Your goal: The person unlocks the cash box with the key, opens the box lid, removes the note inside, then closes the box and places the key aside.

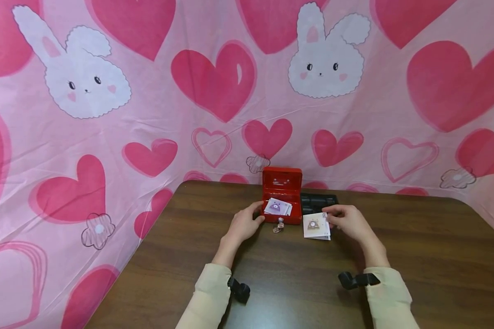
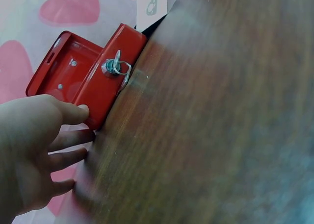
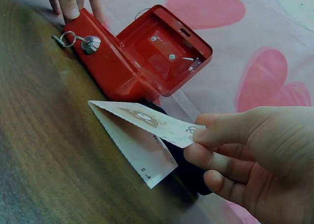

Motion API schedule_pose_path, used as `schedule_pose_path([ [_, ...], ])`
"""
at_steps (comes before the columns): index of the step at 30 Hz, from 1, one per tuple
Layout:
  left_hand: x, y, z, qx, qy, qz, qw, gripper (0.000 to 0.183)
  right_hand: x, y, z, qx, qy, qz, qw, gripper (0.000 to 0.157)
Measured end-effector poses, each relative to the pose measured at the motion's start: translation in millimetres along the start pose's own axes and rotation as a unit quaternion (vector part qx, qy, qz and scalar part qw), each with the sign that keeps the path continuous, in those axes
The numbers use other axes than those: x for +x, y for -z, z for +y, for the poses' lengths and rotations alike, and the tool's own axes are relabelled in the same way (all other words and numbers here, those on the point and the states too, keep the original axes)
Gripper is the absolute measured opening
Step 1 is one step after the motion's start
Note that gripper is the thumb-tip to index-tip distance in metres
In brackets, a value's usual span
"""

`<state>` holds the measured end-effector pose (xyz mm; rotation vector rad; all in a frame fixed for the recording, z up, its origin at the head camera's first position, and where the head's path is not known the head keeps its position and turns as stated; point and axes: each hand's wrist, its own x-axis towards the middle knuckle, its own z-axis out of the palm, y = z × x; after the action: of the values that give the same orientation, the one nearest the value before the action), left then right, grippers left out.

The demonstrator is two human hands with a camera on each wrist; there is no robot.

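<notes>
A red metal cash box (image 1: 281,218) stands with its lid raised near the table's back edge. Several purple-printed play banknotes (image 1: 276,207) lie inside it. Keys on a ring (image 2: 117,67) hang from the front lock. My left hand (image 1: 244,223) touches the box's left front corner, thumb against it and fingers fairly straight along the side. Right of the box, my right hand (image 3: 245,155) pinches a folded play banknote (image 3: 140,117) between thumb and fingers at one edge. A bear and "20" are printed on the note, and its two halves spread apart.
A black tray (image 1: 319,201) lies on the table right of the box, partly behind the banknote. The brown wooden table (image 1: 292,274) reaches back to a pink heart-and-rabbit cloth (image 1: 271,105). Black cameras are strapped to both wrists.
</notes>
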<state>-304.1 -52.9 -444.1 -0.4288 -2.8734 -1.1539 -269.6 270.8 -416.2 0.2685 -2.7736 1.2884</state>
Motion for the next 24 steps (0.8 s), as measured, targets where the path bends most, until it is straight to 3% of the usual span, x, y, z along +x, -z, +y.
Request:
schedule_pose_path([
  [24, -0.6, -0.9, 0.8, 0.003, -0.002, 0.005, 1.0, 0.051, 0.4, -3.2, -4.4, -0.048, 0.004, 0.026, 0.998, 0.027],
])
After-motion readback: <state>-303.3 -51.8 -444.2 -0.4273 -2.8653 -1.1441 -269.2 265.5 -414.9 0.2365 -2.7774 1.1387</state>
